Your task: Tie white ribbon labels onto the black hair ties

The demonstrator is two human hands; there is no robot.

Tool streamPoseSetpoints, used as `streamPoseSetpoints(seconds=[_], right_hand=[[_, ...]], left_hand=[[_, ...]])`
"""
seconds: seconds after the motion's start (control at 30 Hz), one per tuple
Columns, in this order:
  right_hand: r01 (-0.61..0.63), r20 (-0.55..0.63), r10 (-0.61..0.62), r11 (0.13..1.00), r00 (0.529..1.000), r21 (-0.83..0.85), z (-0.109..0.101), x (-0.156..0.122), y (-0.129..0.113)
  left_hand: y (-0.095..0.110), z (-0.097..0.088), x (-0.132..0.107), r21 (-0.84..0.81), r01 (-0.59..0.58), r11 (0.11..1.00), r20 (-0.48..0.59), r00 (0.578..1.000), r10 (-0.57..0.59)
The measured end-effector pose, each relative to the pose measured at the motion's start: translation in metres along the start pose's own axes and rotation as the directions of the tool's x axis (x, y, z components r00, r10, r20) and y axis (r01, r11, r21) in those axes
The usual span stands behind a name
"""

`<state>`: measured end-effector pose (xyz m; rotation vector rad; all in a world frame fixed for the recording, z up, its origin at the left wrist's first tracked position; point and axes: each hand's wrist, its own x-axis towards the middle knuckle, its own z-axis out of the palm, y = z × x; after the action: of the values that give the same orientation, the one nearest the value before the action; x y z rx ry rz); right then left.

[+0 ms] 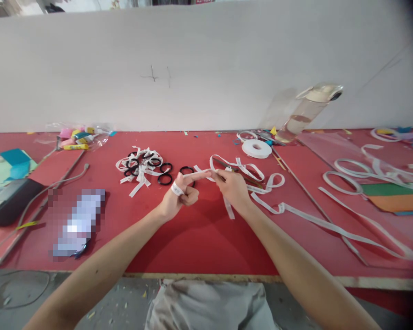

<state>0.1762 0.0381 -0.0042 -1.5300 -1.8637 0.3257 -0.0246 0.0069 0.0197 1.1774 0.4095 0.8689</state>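
Note:
My left hand (pixel 181 197) is above the red table with its index finger stretched toward the right and its other fingers curled. A white printed ribbon band (pixel 176 188) lies around the base of its thumb. At the left index fingertip, my right hand (pixel 234 188) is closed in a pinch on white ribbon. A ribbon tail (pixel 229 209) hangs below the right hand. Behind that hand lie looped ribbon (pixel 256 170) and a slender dark tool, partly hidden. Black hair ties (pixel 164 179) lie beyond my left hand, beside a pile of hair ties with white bows (pixel 141 167).
A white ribbon roll (pixel 256 149) and a tilted clear bottle (pixel 304 112) are at the back right. Long ribbon (pixel 323 223) trails rightward. To the left are a blurred phone-like object (pixel 79 222), a cable (pixel 60 182) and a black device (pixel 12 201). A white wall (pixel 199 68) stands behind.

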Motion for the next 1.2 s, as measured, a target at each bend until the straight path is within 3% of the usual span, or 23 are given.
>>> streamPoseSetpoints(seconds=[0.07,0.13,0.2,0.27,0.37,0.5,0.77,1.0,1.2], right_hand=[[0.107,-0.096,-0.105,0.994,0.99,0.016,-0.001,0.001,-0.001],[0.26,-0.116,-0.248,0.96,0.962,0.101,-0.001,-0.001,-0.006],[0.371,-0.053,-0.37,0.897,0.928,0.239,0.0,-0.006,-0.014],[0.398,0.04,-0.447,0.829,0.893,0.393,0.0,-0.013,-0.022],[0.35,0.154,-0.52,0.737,0.84,0.578,0.0,-0.021,-0.031],[0.256,0.261,-0.547,0.694,0.795,0.673,-0.003,-0.022,-0.034],[0.038,0.435,-0.458,0.721,0.775,0.692,-0.01,-0.017,-0.04],[-0.147,0.532,-0.435,0.657,0.726,0.739,-0.007,-0.021,-0.039],[-0.158,0.591,-0.413,0.713,0.693,0.683,-0.007,-0.021,-0.038]], left_hand=[[-0.003,0.003,-0.003,0.076,0.079,0.994,0.119,0.989,-0.088],[-0.004,0.007,-0.006,0.139,0.151,0.979,0.218,0.959,-0.179],[-0.004,0.008,-0.008,0.185,0.211,0.96,0.283,0.924,-0.258],[-0.004,0.009,-0.008,0.207,0.248,0.946,0.323,0.896,-0.305],[-0.002,0.007,-0.007,0.174,0.256,0.951,0.347,0.888,-0.303],[0.0,0.006,-0.007,0.139,0.259,0.956,0.354,0.889,-0.292],[0.007,0.01,-0.009,0.218,0.26,0.941,0.442,0.833,-0.332],[0.01,0.01,-0.01,0.219,0.293,0.931,0.495,0.789,-0.365],[0.004,0.009,-0.009,0.186,0.304,0.934,0.587,0.728,-0.354]])
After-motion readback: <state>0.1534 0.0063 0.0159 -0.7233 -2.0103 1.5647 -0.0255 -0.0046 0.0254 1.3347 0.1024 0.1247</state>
